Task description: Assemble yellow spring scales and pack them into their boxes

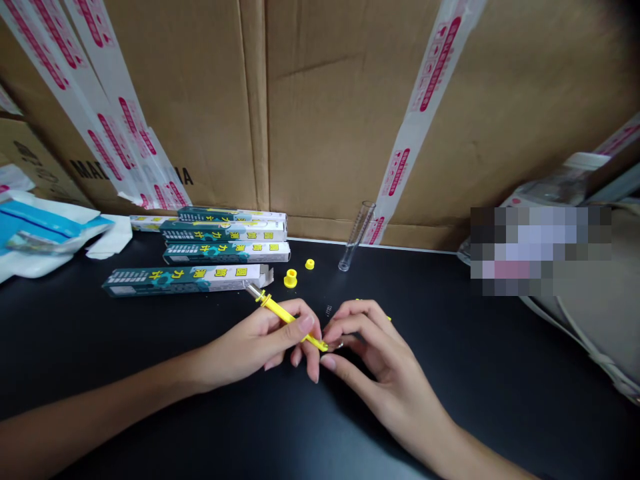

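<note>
My left hand (280, 337) is closed around a slim yellow plastic rod (283, 312) with a silvery metal end pointing up and left. The rod's lower tip lies between my two hands. Close to that tip, my right hand (375, 353) pinches a small shiny curved metal piece (340, 345), partly hidden by the fingers. A small coil spring (329, 311) lies just beyond my fingers. Two yellow caps (290, 279) sit farther back, one larger than the other. Bits of another yellow part (389, 319) show behind my right hand.
A clear graduated tube (357, 237) stands at the back. Several printed narrow boxes (225, 252) lie back left, the nearest one (185, 280) with its end flap open. Plastic packaging (50, 230) is far left; a clear bottle (555, 180) and beige bag (585, 313) are right. Large cardboard (325, 113) borders the black table.
</note>
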The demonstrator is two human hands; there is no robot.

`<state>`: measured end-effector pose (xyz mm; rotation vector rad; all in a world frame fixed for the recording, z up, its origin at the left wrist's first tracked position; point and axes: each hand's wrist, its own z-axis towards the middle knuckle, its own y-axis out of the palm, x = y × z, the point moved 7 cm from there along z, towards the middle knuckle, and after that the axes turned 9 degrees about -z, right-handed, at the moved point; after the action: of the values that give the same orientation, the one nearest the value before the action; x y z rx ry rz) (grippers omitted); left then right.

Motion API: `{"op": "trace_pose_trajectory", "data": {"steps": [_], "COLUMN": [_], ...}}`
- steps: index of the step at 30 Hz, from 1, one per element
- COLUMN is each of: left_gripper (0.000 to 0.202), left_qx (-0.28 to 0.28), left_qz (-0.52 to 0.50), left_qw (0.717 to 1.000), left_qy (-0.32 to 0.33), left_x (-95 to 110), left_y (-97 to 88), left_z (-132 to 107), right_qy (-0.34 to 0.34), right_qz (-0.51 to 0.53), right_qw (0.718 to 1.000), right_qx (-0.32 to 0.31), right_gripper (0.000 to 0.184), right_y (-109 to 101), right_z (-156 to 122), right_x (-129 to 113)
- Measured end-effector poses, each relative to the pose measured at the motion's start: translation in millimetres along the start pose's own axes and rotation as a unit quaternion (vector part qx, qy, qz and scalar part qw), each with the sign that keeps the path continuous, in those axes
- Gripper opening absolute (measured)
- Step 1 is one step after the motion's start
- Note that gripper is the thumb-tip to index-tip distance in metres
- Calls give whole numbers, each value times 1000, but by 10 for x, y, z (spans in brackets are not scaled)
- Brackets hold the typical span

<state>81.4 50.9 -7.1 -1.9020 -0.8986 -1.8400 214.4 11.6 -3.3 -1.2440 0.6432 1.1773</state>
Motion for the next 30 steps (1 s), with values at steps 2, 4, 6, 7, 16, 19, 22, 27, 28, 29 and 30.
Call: {"op": "trace_pose_trajectory", "data": {"steps": [2, 4, 6, 7, 16, 19, 22, 27, 28, 29, 30], "left_gripper": [37, 39, 41, 41, 55, 70, 86, 47, 41, 39, 37], "left_qx": [-4, -10, -14, -14, 158, 244, 321, 282, 253, 219, 183], "left_qz": [5, 2, -8, -14, -44, -47, 28, 312, 353, 384, 409], "left_qw": [1000, 1000, 1000, 1000, 985, 962, 934, 886, 876, 868, 861], "left_qy": [-1, 1, 5, 5, 50, 114, 151, 194, 211, 227, 239], "left_x": [0, 2, 1, -3, -34, 17, 90, 269, 290, 300, 298], "left_y": [17, 41, 64, 72, -206, -346, -424, -194, -113, -32, 45], "left_z": [2, 8, 15, 17, -5, -45, -124, -219, -231, -240, -245], "right_qy": [13, 33, 62, 75, 91, 116, 134, 152, 152, 152, 149], "right_qz": [23, 51, 65, 63, 73, 96, 97, 107, 113, 117, 118], "right_qw": [1000, 997, 993, 992, 993, 988, 986, 982, 981, 981, 981], "right_qx": [-10, -48, -81, -86, -34, -28, -24, -36, -39, -42, -47], "right_gripper": [7, 8, 9, 9, 27, 29, 29, 29, 29, 29, 30], "right_y": [15, 73, 126, 136, 68, 65, 61, 73, 75, 78, 83], "right_z": [16, 23, 12, 4, 14, 20, 18, 20, 21, 21, 20], "right_x": [8, 14, 31, 41, 54, 94, 125, 138, 134, 129, 122]}}
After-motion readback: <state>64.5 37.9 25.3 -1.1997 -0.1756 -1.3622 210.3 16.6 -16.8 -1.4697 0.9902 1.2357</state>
